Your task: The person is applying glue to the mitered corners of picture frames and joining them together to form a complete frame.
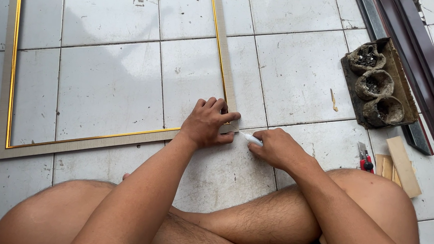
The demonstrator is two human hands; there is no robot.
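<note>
A large beige picture frame [87,142] with a gold inner edge lies flat on the white tiled floor [299,67]. My left hand [208,122] presses down on its near right corner. My right hand [275,147] is closed around a small white tube [252,138], whose tip points at the outer side of that corner, just under my left thumb. My crossed bare legs fill the bottom of the view.
To the right stands a dark tray [380,83] with three dirty round cups. A red-handled cutter [364,158] and wooden pieces [403,165] lie near my right knee. A dark metal door track [418,63] runs along the right edge. A small wood sliver [333,100] lies on a tile.
</note>
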